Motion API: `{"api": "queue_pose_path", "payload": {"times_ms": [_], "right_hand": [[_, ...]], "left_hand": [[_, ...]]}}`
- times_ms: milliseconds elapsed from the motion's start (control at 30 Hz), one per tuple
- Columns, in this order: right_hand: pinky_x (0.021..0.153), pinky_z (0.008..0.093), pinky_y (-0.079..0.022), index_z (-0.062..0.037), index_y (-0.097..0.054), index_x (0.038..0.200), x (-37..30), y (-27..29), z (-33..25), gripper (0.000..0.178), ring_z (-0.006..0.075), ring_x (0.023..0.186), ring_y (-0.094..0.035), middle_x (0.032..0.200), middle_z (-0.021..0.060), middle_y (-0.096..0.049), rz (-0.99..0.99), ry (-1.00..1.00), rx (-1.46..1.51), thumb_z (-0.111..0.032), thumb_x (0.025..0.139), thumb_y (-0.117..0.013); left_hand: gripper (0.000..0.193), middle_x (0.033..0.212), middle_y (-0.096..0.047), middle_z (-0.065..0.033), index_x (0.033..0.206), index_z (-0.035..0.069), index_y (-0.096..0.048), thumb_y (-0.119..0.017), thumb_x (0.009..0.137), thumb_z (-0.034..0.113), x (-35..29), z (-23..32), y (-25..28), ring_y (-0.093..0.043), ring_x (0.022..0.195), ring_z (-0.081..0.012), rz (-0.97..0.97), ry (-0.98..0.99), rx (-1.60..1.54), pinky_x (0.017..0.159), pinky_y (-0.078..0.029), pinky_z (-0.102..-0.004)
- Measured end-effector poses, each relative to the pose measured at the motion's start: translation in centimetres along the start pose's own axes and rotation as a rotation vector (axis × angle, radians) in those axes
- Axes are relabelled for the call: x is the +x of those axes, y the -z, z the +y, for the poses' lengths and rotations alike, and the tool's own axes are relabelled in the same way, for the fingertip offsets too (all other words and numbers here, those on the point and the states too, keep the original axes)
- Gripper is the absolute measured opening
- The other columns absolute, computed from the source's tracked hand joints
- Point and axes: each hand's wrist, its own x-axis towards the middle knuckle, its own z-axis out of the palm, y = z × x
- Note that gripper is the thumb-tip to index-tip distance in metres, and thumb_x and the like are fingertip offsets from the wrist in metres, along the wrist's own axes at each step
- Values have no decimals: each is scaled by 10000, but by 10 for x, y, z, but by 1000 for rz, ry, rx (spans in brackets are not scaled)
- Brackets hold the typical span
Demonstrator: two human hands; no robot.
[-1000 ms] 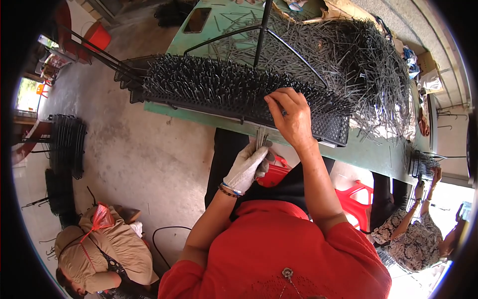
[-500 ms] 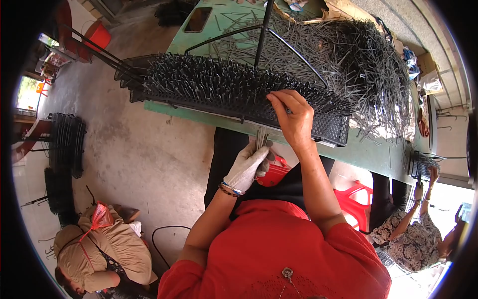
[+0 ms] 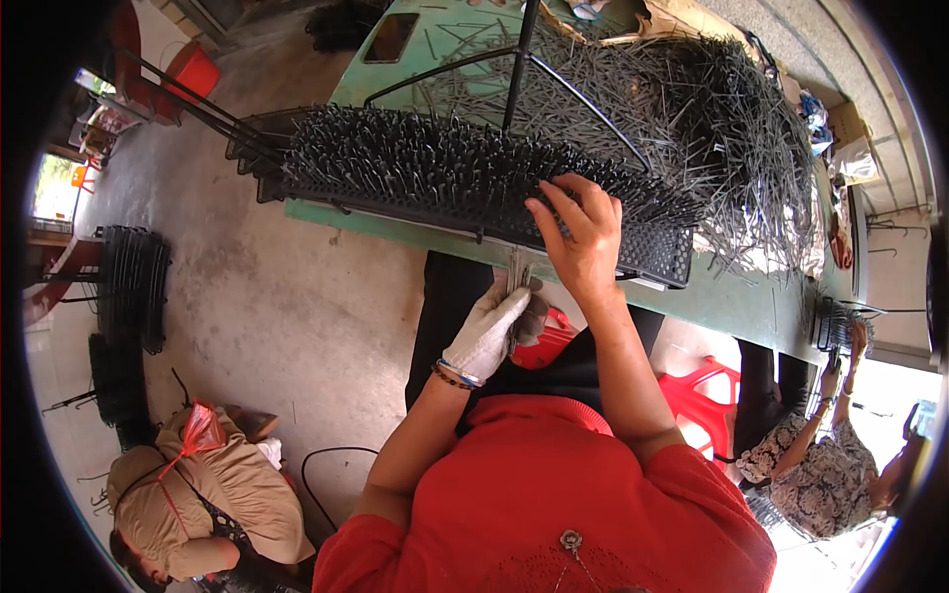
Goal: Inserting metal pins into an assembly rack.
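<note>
My left hand (image 3: 486,331), in a pale glove with a dark palm side, is closed around a bundle of thin grey strips (image 3: 517,269) standing up from the fist. Their tips reach just below the front edge of a long black perforated rack (image 3: 657,255). Densely packed dark strips (image 3: 395,158) stand upright in the rack's holes. My bare right hand (image 3: 583,237) hovers at the rack's front, right of the middle. Its thumb and forefinger are slightly apart near the upright strips, and I see nothing between them.
Loose dark strips (image 3: 732,128) lie heaped on the green table (image 3: 781,316) behind the rack. Black rods (image 3: 521,74) rise from the rack. A phone (image 3: 392,38) lies at the far left of the table. Co-workers sit at lower left (image 3: 222,484) and right (image 3: 820,474). A red stool (image 3: 702,395) stands beneath.
My right thumb and forefinger have parted from a pinch, and the hand has shifted slightly at the rack. My left hand keeps its grip on the strips, nearly still.
</note>
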Motion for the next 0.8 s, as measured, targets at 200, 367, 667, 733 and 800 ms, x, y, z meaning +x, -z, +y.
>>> {"api": "queue_pose_path", "payload": {"times_ms": [200,367,667,733,800], "right_hand": [[560,289,-468,18,-714,897,-6,18,-11,139,164,664,-597,867,85,-660,-273,-325,505,-106,843,-748],[559,251,-446,28,-705,874,-15,20,-5,174,111,637,-563,737,58,-641,-463,-420,516,-139,854,-750],[493,194,-422,11,-713,947,14,11,-20,168,41,548,-512,765,33,-688,-90,-653,641,-153,924,-688],[494,192,-422,6,-715,950,18,-1,-18,155,40,550,-514,766,27,-687,-51,-602,620,-144,925,-686],[498,195,-418,-9,-719,956,19,-20,-9,136,38,554,-510,748,9,-673,27,-467,539,-136,915,-698]], "left_hand": [[211,885,-647,-20,1171,59,-557,-497,1021,195,-7,11,-7,-575,657,-62,-31,-43,24,559,-477,-195],[219,873,-639,-24,1187,60,-540,-488,1026,199,-9,17,-9,-555,635,-42,-46,-52,6,518,-448,-178],[226,842,-632,-26,1200,77,-538,-500,1025,214,-4,10,7,-499,578,-22,8,-53,-83,464,-344,-172],[220,844,-631,-24,1198,77,-540,-503,1022,205,-3,9,6,-499,581,-23,14,-40,-73,468,-352,-172],[215,846,-631,-23,1196,78,-542,-507,1020,196,-3,9,6,-499,585,-24,24,-28,-64,472,-361,-172]]}}
